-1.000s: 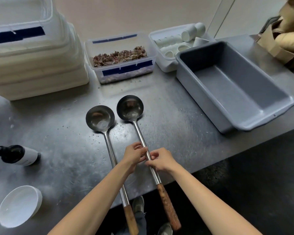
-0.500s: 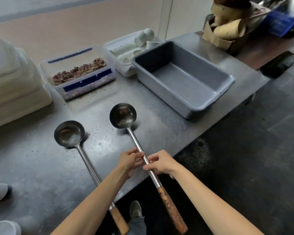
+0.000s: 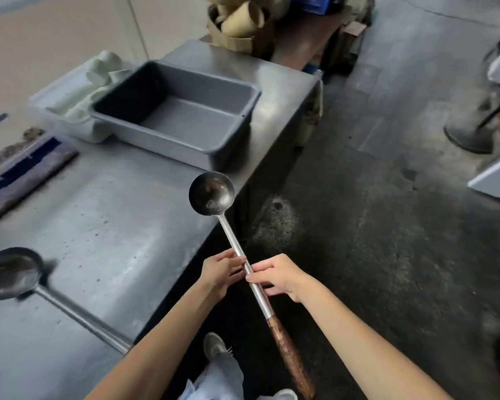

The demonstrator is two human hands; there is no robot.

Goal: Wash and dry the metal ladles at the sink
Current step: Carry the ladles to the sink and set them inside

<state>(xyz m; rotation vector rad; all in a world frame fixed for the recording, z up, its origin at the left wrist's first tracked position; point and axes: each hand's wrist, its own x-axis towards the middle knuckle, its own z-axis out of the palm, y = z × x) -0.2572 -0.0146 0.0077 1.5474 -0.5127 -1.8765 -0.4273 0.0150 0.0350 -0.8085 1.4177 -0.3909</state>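
Steel table (image 3: 122, 215) carries one empty gray bin (image 3: 182, 116) and one ladle (image 3: 12, 274), while left hand (image 3: 220, 272) and right hand (image 3: 280, 277) both grip another ladle (image 3: 211, 194).

Held ladle (image 3: 211, 194): dull metal bowl, worn wooden grip. Table (image 3: 113, 226): scuffed steel. Tub (image 3: 185, 122): matt grey plastic.

Dull grey steel worktop (image 3: 104, 226), speckled with dark spots. Matt grey rectangular plastic tub (image 3: 185, 140). Dark silvery round metal ladle (image 3: 214, 197) with mottled reddish-brown wooden grip. Clear plastic food box (image 3: 20, 171) banded with dark blue tape. Blotchy dark grey concrete floor (image 3: 373, 226).
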